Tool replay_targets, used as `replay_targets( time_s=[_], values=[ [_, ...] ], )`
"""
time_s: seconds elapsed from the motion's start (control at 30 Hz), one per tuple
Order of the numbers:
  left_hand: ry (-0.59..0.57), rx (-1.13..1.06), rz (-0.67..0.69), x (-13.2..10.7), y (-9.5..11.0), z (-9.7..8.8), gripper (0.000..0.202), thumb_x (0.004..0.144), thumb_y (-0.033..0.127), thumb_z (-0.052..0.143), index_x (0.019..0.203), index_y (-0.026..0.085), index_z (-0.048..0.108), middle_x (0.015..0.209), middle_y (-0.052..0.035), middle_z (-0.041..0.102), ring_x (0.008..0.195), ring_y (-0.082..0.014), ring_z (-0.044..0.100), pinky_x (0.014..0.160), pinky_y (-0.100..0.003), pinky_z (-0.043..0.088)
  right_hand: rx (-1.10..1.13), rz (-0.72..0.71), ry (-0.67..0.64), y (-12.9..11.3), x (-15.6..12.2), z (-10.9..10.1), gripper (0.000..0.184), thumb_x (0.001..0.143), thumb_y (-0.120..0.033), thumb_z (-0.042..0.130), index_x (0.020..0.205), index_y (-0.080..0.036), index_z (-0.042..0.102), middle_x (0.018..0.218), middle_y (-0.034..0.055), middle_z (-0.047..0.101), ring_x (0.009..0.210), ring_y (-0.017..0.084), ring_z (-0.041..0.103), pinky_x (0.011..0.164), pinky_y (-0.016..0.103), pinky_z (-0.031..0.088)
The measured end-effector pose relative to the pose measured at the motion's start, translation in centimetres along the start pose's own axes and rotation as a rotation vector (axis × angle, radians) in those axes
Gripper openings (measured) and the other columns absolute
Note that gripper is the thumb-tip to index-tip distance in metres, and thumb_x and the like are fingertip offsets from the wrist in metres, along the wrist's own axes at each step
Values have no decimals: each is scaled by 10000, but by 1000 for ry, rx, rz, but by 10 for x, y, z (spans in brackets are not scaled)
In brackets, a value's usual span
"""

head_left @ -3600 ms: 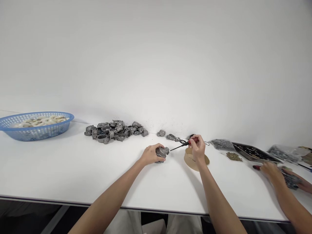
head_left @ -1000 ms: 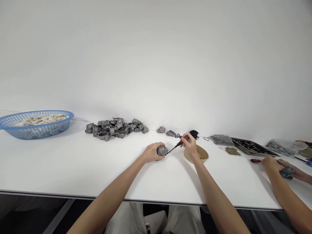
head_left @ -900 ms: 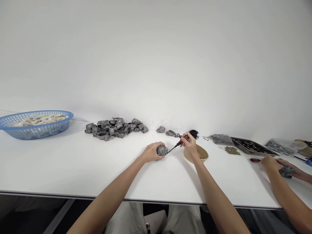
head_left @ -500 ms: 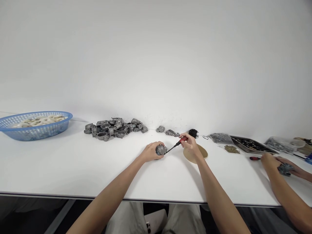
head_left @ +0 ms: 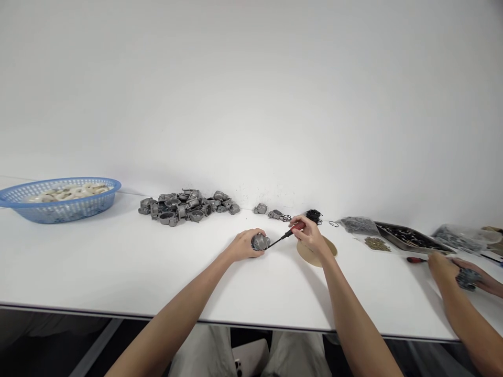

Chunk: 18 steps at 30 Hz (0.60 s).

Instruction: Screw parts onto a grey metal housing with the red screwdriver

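Note:
My left hand [head_left: 244, 245] is closed around a grey rounded housing [head_left: 261, 241], holding it at the table's middle. In my right hand [head_left: 308, 233] is a screwdriver [head_left: 297, 227] with a red and black handle. Its dark shaft slants down to the left, and the tip meets the lower right side of the housing; the exact contact point is too small to make out. Beneath my right wrist lies a round tan disc [head_left: 329, 251], partly covered by the hand. Behind it sit a bundle of black rings [head_left: 313, 215] and two loose grey housings [head_left: 260, 208].
A heap of grey housings [head_left: 173, 209] lies left of centre, and a blue basket [head_left: 70, 212] of pale parts stands far left. Rightward are a bag of grey parts [head_left: 358, 225], brass screws [head_left: 376, 244], a dark tray [head_left: 404, 245] and a co-worker's hands [head_left: 444, 267] with a grey part.
My view has shifted slightly. Both my hands keep their hold, and the screwdriver stays against the housing at nearly the same angle. The co-worker's hands appear slightly farther right.

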<state>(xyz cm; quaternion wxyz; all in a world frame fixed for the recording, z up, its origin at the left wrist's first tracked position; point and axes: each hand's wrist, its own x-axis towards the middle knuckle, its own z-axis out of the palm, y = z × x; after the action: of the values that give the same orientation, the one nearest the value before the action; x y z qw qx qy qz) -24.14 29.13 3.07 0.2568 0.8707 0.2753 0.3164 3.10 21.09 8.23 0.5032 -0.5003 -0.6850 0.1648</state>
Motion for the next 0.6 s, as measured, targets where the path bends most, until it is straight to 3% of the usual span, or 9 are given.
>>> replay_targets(
  time_s=[0.1, 0.23, 0.33, 0.47, 0.6],
  values=[
    [-5, -1, -1, 0, -1, 0, 539, 718, 335, 757, 1238, 321, 612, 1285, 33, 682, 1159, -235, 628, 1070, -335, 470, -57, 43, 24, 1, 0, -1, 312, 884, -504, 693, 940, -200, 655, 763, 30, 609, 671, 142, 523, 595, 253, 398],
    [-9, -6, -4, 0, -2, -1, 530, 725, 345, 758, 1234, 334, 609, 1283, 42, 679, 1162, -237, 626, 1060, -340, 471, -41, -4, -55, 3, -1, -4, 323, 874, -497, 709, 1009, -206, 668, 897, 49, 650, 745, 153, 565, 647, 258, 424],
    [-15, -6, -8, 0, -2, -1, 531, 720, 348, 764, 1228, 332, 613, 1285, 41, 676, 1173, -242, 619, 1073, -346, 464, -95, 59, -30, 5, -1, -7, 329, 898, -515, 679, 902, -187, 658, 727, 26, 591, 643, 133, 502, 586, 251, 364],
    [-17, -11, -20, 0, -3, -1, 545, 721, 356, 768, 1242, 331, 609, 1301, 38, 669, 1189, -250, 609, 1082, -355, 459, -61, -1, -101, 8, -1, -9, 314, 894, -498, 682, 972, -193, 669, 788, 31, 597, 698, 145, 523, 618, 255, 380],
    [-27, -20, -24, -1, -3, -2, 550, 717, 363, 776, 1241, 330, 612, 1307, 37, 668, 1193, -254, 607, 1085, -364, 459, -123, 48, -67, 8, -2, -9, 313, 912, -497, 657, 856, -189, 649, 691, 12, 553, 635, 131, 481, 599, 253, 356]
  ],
)
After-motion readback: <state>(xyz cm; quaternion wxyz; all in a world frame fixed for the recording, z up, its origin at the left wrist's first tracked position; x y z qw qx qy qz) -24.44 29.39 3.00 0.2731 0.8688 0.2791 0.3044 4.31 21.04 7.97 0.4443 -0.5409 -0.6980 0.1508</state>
